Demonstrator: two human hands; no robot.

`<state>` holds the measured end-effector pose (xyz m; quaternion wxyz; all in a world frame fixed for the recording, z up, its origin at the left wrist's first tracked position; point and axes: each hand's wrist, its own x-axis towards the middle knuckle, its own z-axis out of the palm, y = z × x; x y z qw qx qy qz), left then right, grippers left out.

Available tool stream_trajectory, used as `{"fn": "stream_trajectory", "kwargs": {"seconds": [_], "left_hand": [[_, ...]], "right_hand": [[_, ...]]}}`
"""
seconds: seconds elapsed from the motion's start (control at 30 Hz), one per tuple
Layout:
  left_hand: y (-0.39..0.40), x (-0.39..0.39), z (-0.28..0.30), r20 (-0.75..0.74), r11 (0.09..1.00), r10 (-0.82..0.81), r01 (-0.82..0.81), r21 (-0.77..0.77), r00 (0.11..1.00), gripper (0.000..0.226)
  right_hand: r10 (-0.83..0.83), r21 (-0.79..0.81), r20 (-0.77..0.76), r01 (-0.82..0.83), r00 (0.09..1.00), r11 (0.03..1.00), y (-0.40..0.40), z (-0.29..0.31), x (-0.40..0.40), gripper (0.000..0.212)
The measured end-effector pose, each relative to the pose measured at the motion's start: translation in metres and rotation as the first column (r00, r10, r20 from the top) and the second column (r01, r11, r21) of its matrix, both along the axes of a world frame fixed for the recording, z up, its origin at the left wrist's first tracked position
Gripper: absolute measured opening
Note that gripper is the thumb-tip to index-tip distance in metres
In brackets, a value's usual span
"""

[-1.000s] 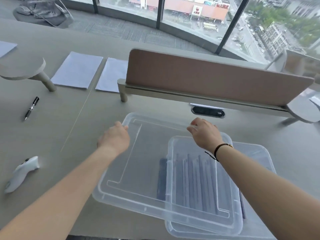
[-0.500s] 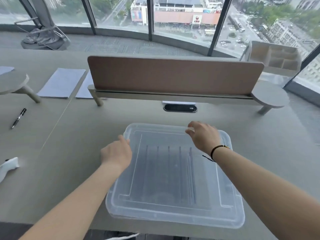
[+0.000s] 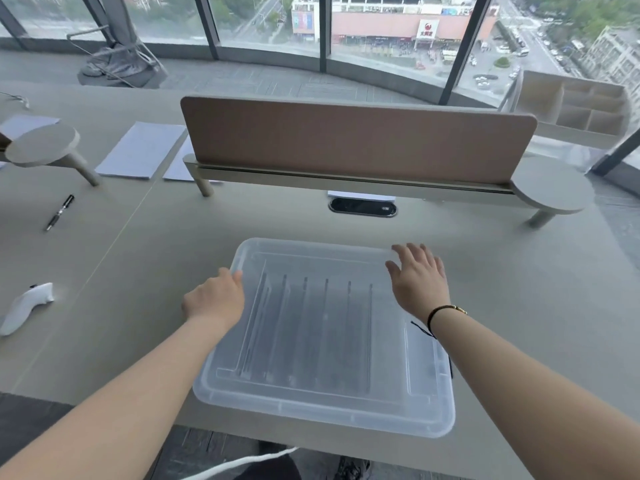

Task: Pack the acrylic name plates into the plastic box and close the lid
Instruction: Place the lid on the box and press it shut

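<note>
A clear plastic box stands on the desk near its front edge, with its clear lid lying squarely on top. Several acrylic name plates show through the lid as dark parallel strips standing in a row inside. My left hand rests at the lid's left edge, fingers curled over the rim. Spread flat, my right hand lies on the lid's far right corner with fingers apart. A black cord bracelet circles the right wrist.
A brown divider panel crosses the desk behind the box, with a cable port below it. To the left lie a white controller, a black pen and paper sheets. The desk's front edge is close to the box.
The lid slid right from its offset position and now sits square on the box. My right hand has opened flat on the lid's corner; the view shifted right.
</note>
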<state>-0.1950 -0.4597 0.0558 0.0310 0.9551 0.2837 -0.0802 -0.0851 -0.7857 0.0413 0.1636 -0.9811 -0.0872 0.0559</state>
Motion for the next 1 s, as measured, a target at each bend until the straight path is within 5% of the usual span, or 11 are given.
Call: {"fn": "stream_trajectory", "kwargs": {"seconds": [0.3,1.0], "left_hand": [[0.011,-0.011,-0.014,0.099,0.975,0.113,-0.091,-0.202,0.989,0.066],[0.040,0.040,-0.019,0.105,0.925,0.238,-0.193,-0.329,0.965,0.070]], "right_hand": [[-0.210,0.212,-0.124,0.233,0.970,0.949,-0.029,-0.008,-0.060,0.052],[-0.426,0.159,-0.182,0.454,0.886,0.877,0.002,-0.004,-0.026,0.063]]}}
